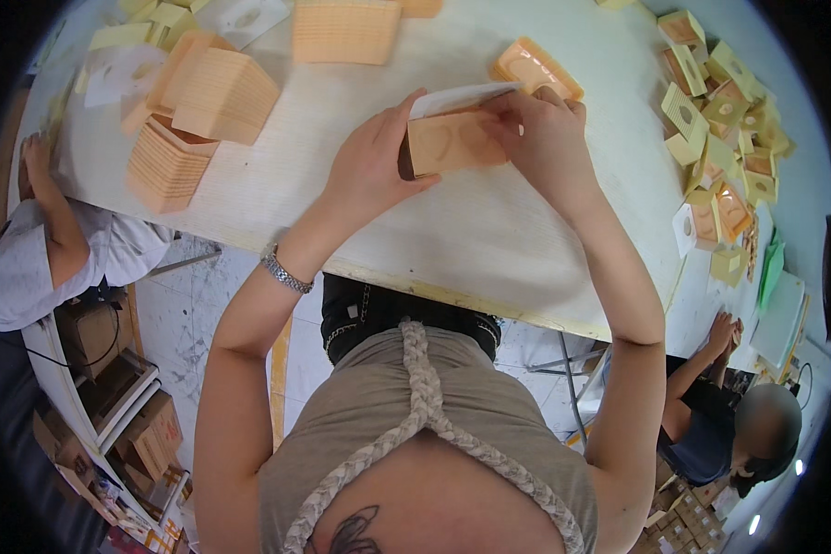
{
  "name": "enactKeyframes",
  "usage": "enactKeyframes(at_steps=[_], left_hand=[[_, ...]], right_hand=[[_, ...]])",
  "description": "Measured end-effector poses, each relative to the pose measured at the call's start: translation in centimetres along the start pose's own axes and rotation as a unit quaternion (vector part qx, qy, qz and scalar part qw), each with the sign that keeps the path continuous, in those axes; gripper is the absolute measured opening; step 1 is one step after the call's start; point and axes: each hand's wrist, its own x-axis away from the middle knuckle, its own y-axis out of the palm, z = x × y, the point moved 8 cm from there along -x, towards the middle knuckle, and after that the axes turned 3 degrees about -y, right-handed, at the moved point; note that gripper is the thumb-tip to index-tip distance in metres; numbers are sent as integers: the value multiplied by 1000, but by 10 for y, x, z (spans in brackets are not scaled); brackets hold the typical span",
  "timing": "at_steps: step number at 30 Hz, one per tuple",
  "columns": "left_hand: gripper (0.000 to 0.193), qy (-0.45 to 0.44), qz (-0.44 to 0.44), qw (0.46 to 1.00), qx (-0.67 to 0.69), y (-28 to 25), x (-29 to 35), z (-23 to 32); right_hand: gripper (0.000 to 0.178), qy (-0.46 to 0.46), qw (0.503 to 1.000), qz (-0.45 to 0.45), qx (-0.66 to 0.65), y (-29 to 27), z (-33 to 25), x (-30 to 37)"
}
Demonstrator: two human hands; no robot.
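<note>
My left hand (371, 155) is wrapped around the left end of a small peach-coloured paper box (434, 148), thumb along its near edge. A white flap (462, 97) of the box stands raised on its far side. At the right end, the bent fingers of my right hand (554, 138) pinch the box, their tips partly hidden. Just beyond my right hand lies a shiny orange plastic tray (537, 66) with moulded hollows. Both hands hold the box a little above the white table (369, 231).
Stacks of nested orange trays stand at the left (171, 166) and far middle (346, 32). Yellow box pieces (171, 23) lie far left. A heap of small yellow boxes (711, 120) covers the right side. People sit at both table ends, one with a visible hand (35, 162), another with clasped hands (725, 334).
</note>
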Motion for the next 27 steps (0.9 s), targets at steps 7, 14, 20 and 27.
enactKeyframes(at_steps=[7, 14, 20, 27], left_hand=[[100, -9, -6, 1000, -2, 0, -4, -1], [103, -22, -15, 999, 17, 0, -5, -3], [104, -28, -11, 999, 37, 0, -1, -3], [106, -4, -20, 999, 24, 1, -6, 1]], right_hand=[[19, -115, 946, 77, 293, 12, -42, 21], [20, -189, 979, 73, -23, 25, -46, 38], [29, -234, 961, 109, 98, 3, -49, 69], [21, -193, 977, 45, 84, 3, -34, 51]])
